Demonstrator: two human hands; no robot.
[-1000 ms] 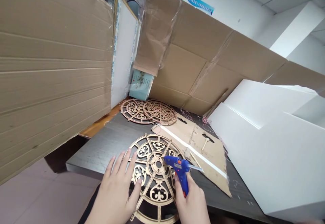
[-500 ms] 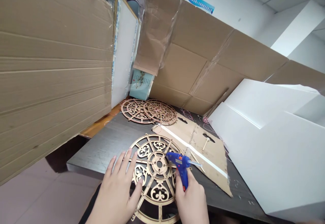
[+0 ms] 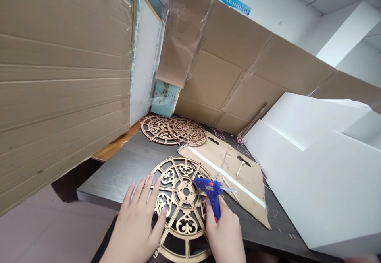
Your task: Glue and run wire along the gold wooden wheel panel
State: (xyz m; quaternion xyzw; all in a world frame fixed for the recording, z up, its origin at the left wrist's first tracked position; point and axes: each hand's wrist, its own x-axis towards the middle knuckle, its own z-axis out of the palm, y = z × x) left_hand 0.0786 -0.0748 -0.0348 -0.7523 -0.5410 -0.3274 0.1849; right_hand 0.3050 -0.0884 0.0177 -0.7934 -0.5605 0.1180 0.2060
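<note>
The disc (image 3: 192, 193) lay on the desk (image 3: 116, 175) by its near edge, with bare room to its left. Your left hand (image 3: 135, 219) rested on the disc's left side, fingers slightly apart; your right hand's (image 3: 225, 231) fingers were clamped on the glue gun (image 3: 210, 187), nozzle near the hub (touching or not, you couldn't tell). A cardboard sheet (image 3: 253, 179) took up the right, white panels (image 3: 300, 179) stood past it, and two discs (image 3: 187, 131) and a cardboard wall (image 3: 226, 68) closed the far end.
</note>
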